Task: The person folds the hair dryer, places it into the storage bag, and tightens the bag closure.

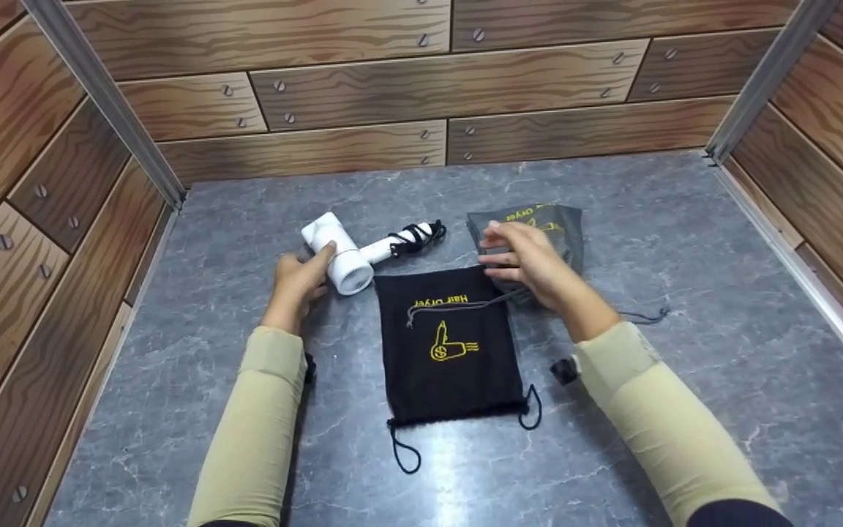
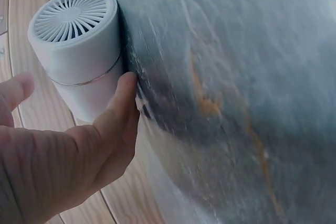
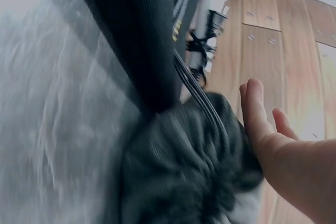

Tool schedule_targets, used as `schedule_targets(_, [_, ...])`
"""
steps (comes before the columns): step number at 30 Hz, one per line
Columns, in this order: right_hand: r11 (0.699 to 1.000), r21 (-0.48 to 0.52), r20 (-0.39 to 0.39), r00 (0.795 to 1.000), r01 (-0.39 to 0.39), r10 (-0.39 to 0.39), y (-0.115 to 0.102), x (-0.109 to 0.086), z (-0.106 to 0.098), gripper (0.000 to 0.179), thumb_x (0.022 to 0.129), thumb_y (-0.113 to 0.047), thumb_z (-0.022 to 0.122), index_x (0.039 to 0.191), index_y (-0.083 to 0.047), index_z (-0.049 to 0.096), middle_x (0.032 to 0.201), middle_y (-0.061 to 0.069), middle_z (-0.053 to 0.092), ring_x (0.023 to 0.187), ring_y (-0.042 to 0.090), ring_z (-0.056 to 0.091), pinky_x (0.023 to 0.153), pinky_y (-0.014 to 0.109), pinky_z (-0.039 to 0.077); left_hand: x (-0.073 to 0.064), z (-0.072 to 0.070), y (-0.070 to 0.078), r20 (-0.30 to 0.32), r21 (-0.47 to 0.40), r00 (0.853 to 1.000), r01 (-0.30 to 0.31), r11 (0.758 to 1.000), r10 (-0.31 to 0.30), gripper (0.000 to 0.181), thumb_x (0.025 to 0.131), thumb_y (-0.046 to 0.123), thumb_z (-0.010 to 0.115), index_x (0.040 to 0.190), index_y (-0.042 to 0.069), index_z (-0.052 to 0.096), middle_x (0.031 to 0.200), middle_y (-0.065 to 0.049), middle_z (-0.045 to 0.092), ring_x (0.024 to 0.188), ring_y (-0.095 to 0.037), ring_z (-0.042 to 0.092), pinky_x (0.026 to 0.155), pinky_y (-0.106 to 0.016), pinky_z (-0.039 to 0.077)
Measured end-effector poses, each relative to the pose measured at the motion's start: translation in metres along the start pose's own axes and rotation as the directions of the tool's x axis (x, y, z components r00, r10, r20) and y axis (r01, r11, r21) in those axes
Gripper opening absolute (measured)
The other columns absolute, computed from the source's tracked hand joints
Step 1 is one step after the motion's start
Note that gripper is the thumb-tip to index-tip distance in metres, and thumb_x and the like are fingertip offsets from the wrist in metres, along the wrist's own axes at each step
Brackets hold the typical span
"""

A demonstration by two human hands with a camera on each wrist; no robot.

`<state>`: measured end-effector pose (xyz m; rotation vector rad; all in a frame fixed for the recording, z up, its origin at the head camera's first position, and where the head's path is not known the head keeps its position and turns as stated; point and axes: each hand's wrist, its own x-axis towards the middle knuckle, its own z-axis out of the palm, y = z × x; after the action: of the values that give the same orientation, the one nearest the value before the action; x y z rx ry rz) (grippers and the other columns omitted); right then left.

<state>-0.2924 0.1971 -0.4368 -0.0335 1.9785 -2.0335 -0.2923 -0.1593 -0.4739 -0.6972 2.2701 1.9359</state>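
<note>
A white hair dryer (image 1: pixel 352 258) lies at the left, its black cord wound round the handle. My left hand (image 1: pixel 296 284) is beside its barrel. In the left wrist view the thumb and fingers (image 2: pixel 125 88) spread on either side of the barrel (image 2: pixel 84 59) without curling round it. My right hand (image 1: pixel 527 265) hovers over a grey drawstring bag (image 1: pixel 570 233) with yellow "Hair Dryer" lettering, partly hiding it. The fingers are loosely extended and hold nothing. Seen from the right wrist, this bag (image 3: pixel 168 166) looks bunched at its neck.
Between the hands a black drawstring bag (image 1: pixel 407 373) lies flat, with a yellow hair dryer drawing and black cord loops at its near corners. A grey cord (image 1: pixel 458 305) trails across it. Wood-patterned walls (image 1: pixel 363 88) enclose the grey marbled surface (image 1: pixel 195 293).
</note>
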Motion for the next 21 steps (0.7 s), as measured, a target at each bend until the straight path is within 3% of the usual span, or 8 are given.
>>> schedule_targets(4, [0.999,0.003,0.009,0.999,-0.053,0.053,0.004,0.017,0.019,0.052,0.111,-0.032,0.052,0.147,0.006,0.046,0.134,0.019,0.058,0.115,0.030,0.070,0.113,0.052,0.052,0.001,-0.005,-0.003,-0.014,-0.047,1.000,0.008,0.999,-0.009,0.083,0.101,0.038,0.067,0.154,-0.014,0.031,0.152,-0.031,0.046,0.134,-0.040,0.061,0.110,-0.045,0.055])
schedule_targets(10, [0.992,0.036,0.037,0.992,-0.124,0.123,0.004,0.038,0.040,0.053,0.111,-0.024,0.049,0.154,0.005,0.038,0.150,0.029,0.046,0.138,0.046,0.055,0.117,0.051,0.049,0.003,-0.009,-0.002,-0.016,-0.040,1.000,0.007,0.999,-0.008,0.085,0.101,0.038,0.066,0.155,-0.016,0.029,0.154,-0.033,0.043,0.136,-0.041,0.060,0.110,-0.045,0.055])
schedule_targets(14, [0.978,0.101,0.055,0.983,-0.181,0.176,0.006,0.051,0.044,0.056,0.111,-0.023,0.049,0.159,0.001,0.031,0.158,0.031,0.037,0.146,0.048,0.048,0.120,0.050,0.046,0.005,-0.007,-0.002,-0.021,-0.040,1.000,0.003,0.999,-0.004,0.078,0.102,0.037,0.065,0.150,-0.016,0.035,0.148,-0.033,0.047,0.133,-0.041,0.062,0.109,-0.046,0.055])
schedule_targets(21, [0.927,0.246,0.037,0.959,-0.282,0.282,0.009,0.067,0.043,0.068,0.110,-0.027,0.052,0.168,-0.011,0.021,0.168,0.029,0.028,0.152,0.045,0.041,0.122,0.046,0.044,0.007,0.004,0.001,-0.008,-0.061,1.000,0.017,0.998,-0.017,0.079,0.099,0.039,0.070,0.147,-0.015,0.040,0.147,-0.029,0.050,0.127,-0.037,0.064,0.104,-0.044,0.059])
